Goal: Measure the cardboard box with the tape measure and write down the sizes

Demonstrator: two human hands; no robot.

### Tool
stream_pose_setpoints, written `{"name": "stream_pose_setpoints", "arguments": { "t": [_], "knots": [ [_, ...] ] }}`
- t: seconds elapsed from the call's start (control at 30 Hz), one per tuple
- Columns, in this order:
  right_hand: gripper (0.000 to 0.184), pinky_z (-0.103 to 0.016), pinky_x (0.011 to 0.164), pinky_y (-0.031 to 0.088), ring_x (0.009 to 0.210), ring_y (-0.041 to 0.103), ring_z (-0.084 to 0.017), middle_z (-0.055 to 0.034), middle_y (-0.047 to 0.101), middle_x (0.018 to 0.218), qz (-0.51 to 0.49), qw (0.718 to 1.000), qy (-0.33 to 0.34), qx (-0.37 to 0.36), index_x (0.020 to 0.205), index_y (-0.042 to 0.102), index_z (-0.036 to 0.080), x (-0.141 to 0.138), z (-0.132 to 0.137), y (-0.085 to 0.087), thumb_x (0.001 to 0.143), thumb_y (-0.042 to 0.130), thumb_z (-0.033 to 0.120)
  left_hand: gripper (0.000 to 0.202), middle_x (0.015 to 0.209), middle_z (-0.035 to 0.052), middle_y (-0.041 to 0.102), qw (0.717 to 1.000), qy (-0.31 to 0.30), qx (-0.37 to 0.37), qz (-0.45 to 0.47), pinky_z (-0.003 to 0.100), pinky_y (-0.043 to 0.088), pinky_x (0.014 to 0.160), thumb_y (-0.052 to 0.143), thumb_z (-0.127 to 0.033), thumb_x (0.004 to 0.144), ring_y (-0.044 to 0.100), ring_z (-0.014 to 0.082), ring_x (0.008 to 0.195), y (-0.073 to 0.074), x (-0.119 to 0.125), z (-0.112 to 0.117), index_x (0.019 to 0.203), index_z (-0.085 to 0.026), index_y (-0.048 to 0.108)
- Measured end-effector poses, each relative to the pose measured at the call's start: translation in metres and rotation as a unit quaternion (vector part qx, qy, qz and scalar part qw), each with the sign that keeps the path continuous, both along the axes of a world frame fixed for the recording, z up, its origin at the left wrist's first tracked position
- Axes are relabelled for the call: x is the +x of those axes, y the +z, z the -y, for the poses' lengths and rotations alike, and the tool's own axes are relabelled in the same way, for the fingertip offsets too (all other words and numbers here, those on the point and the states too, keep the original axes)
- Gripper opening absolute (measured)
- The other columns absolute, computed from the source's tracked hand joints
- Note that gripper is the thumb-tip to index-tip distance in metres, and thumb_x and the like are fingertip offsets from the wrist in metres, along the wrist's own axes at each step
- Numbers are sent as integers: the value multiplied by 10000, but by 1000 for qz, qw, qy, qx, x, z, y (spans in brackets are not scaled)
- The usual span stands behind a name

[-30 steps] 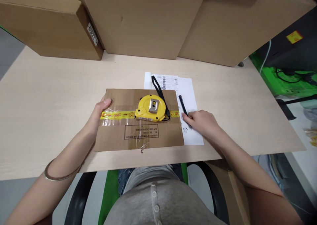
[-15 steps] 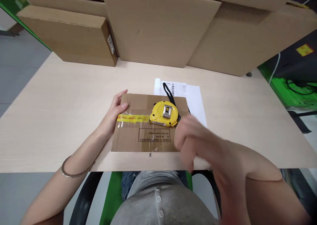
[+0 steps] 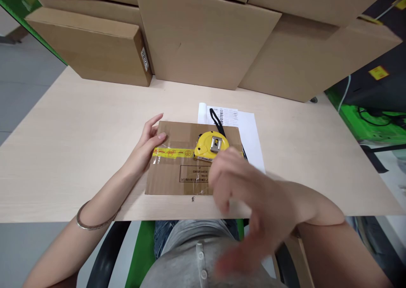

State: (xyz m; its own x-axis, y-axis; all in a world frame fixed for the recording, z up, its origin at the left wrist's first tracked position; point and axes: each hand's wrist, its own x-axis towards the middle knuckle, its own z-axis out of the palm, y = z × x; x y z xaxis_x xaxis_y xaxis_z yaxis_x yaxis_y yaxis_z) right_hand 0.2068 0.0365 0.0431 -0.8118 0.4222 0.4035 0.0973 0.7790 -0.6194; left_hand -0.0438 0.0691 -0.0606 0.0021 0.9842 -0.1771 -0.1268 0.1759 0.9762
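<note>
A small cardboard box [image 3: 168,174] with printed text and a strip of yellow smiley tape [image 3: 168,152] lies flat near the table's front edge. My left hand [image 3: 149,142] grips its left side, thumb on the top face and fingers around the edge. On top of the box rests a yellow tape measure [image 3: 206,146] with a metal clip and a black wrist strap [image 3: 217,121]. Over the box's right part hovers my right hand [image 3: 250,190], smeared by motion, its fingers bent and thumb pointing down. It hides the tape measure's lower right and the box's right corner.
White sheets of paper [image 3: 252,131] with a printed table lie partly under the box. Large cardboard boxes [image 3: 203,38] stand along the back of the table [image 3: 79,152], with a flatter carton [image 3: 89,49] at left. Cables [image 3: 380,116] lie on a green surface at right.
My right hand has moved left, over the box and part of the tape measure, with its thumb swinging down. My left hand keeps its place on the box. The view has shifted slightly.
</note>
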Motion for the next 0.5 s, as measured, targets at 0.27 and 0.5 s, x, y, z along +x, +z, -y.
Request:
{"name": "stream_pose_setpoints", "arguments": {
  "t": [0.27, 0.5],
  "knots": [
    [643, -492, 863, 427, 1012, 554, -339, -157, 647, 1092, 247, 900, -336, 130, 1100, 651, 149, 4, -27, -21, 839, 588, 733, 325, 1404, 27, 616, 994, -59, 90, -33, 467, 217, 1252, 536, -469, 961, 382, 299, 1461, 10, -9, 8, 1112, -288, 759],
    [537, -361, 639, 484, 742, 651, -224, -108, 681, 1013, 126, 947, -289, 59, 1172, 493, 173, -15, -26, -28, 898, 610, 620, 436, 1347, 5, 690, 989, -78, 116, 43, 393, 258, 1249, 441, -528, 1003, 457, 247, 1427, 6, -8, 11, 1158, -280, 765]
  ]
}}
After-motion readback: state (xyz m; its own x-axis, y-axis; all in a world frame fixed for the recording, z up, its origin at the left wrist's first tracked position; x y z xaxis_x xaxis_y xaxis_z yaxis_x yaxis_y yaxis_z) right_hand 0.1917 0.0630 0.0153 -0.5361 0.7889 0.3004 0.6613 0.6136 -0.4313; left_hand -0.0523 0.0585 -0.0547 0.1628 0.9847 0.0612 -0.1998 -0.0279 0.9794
